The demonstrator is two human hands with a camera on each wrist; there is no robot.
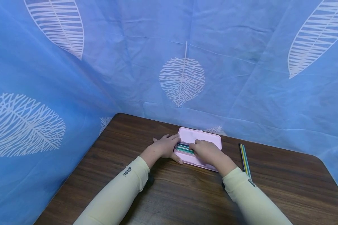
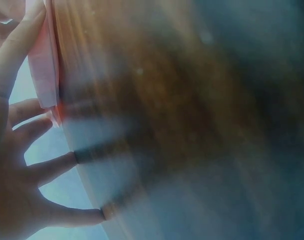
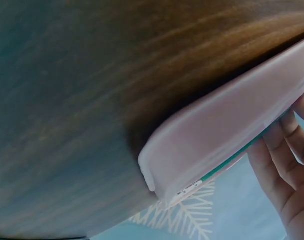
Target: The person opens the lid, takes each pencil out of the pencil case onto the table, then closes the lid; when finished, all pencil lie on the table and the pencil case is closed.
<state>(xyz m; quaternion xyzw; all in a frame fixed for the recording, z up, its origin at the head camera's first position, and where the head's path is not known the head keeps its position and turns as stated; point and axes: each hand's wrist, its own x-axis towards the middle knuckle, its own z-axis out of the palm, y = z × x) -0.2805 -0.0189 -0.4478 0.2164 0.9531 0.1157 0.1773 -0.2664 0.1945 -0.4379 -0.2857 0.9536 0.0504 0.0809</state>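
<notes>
An open pink pencil case [image 1: 198, 161] lies on the brown table with its lid raised at the back. Several pencils [image 1: 185, 148], green and dark ones among them, lie inside its left part. My left hand [image 1: 164, 147] spreads around the case's left end, thumb along the front side; in the left wrist view two fingertips [image 2: 67, 161] rest on the tabletop. My right hand [image 1: 208, 151] reaches into the case from the right, its fingers curled down. In the right wrist view those fingers pinch a green pencil [image 3: 231, 159] along the case's rim; the hand partly hides it.
Several loose pencils [image 1: 244, 159], dark, yellow and teal, lie on the table [image 1: 284, 175] to the right, beside my right forearm. A blue cloth [image 1: 231, 78] with white leaf prints hangs behind and left of the table.
</notes>
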